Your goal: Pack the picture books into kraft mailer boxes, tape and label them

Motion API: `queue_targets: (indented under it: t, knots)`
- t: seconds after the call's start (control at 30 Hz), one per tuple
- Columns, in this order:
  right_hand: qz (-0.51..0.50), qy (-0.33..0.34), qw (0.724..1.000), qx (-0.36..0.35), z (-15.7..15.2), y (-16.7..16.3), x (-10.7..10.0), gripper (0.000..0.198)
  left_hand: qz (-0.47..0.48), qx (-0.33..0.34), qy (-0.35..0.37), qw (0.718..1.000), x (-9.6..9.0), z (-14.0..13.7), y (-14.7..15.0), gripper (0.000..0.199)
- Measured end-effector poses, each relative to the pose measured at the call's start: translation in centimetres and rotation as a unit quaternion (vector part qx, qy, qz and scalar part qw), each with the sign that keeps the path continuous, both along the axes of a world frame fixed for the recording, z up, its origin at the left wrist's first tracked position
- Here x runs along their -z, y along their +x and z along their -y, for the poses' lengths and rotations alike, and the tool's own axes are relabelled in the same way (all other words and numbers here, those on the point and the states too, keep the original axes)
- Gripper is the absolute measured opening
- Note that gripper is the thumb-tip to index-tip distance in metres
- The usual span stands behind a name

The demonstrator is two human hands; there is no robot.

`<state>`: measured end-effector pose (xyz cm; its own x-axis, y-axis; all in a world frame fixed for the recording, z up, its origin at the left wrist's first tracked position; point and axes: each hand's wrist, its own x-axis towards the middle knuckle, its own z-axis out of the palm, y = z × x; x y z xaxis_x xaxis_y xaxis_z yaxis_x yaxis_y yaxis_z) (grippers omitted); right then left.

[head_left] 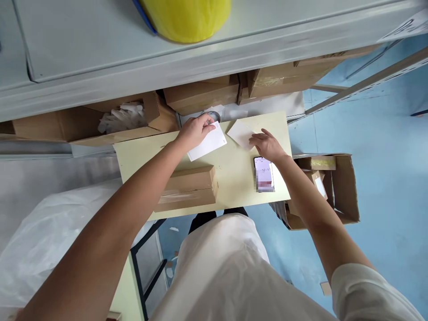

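Observation:
Over the small pale-yellow table (234, 178), my left hand (196, 133) has its fingers curled around the upper edge of a white paper sheet (211, 142) with small print at one corner. My right hand (266, 145) pinches the corner of another white paper slip (240, 132), set at an angle to the right of the sheet. Below my right hand lies a phone (265, 174) with its screen lit. A closed brown cardboard box (187, 185) rests on the table under my left forearm, which partly hides it.
A grey shelf (100, 49) with a yellow object (190, 20) overhangs the far side. Beneath it stand an open carton (47, 125) of crumpled white material and other cartons (207, 93). An open box (346, 187) holding smaller boxes sits right. Plastic wrap (50, 236) bulges at left.

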<state>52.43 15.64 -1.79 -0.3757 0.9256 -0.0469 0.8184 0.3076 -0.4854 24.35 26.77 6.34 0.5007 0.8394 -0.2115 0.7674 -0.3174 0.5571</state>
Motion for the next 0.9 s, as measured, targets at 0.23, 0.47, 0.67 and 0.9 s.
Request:
queue_targets:
  t: [0.23, 0.47, 0.67, 0.9]
  knots:
    - [-0.194, -0.033, 0.974, 0.110, 3.4, -5.2, -7.0, 0.050, 0.089, -0.021, 0.010, 0.996, -2.9, 4.3, -0.4, 0.020]
    - [-0.429, -0.098, 0.868, 0.229, 6.5, -14.5, -12.8, 0.038, 0.169, -0.046, -0.097, 0.980, -8.2, 11.2, -5.0, 0.031]
    - [-0.312, 0.024, 0.918, 0.243, 9.8, -17.4, -15.1, 0.037, 0.344, -0.226, -0.290, 0.864, -8.6, 17.5, -11.8, 0.033]
    - [-0.118, 0.213, 0.966, 0.084, 14.4, -26.1, -19.2, 0.027, 0.499, -0.328, -0.278, 0.752, -8.8, 23.0, -12.8, 0.030]
